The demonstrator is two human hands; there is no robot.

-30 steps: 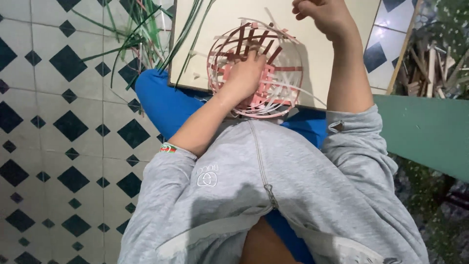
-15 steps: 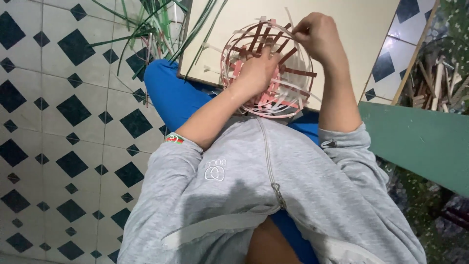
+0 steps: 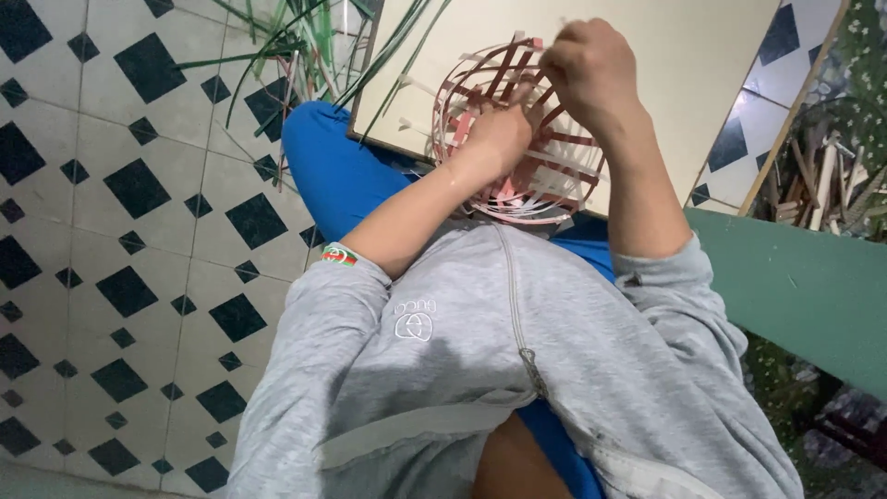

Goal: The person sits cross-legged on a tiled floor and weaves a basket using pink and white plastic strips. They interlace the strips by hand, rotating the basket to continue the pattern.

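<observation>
A half-woven round basket of red-brown and pale flat strips [image 3: 527, 139] sits at the near edge of a cream rectangular board [image 3: 665, 65] that lies across the person's lap, the basket's open frame tilted towards the camera. Nothing lies inside it except the left hand [image 3: 494, 139], which is pushed into the frame with its fingers curled round the strips there. The right hand [image 3: 591, 74] is at the basket's upper rim, its fingers pinched shut on a pale strip; exactly which strip cannot be told.

There is one basket, one board and two hands, both bare below pushed-up grey sleeves [image 3: 333, 314]. A striped band [image 3: 338, 256] shows at the left cuff. Blue trousers [image 3: 333, 176] show under the board.

A loose sheaf of thin green strips [image 3: 296, 42] fans out over the floor past the board's left corner, too many and too tangled to count. The floor [image 3: 111, 231] is white tile set with dark diamond insets. To the right runs a green painted bench [image 3: 795, 286], and beyond it a heap of pale sticks and strips [image 3: 822, 176], blurred.
</observation>
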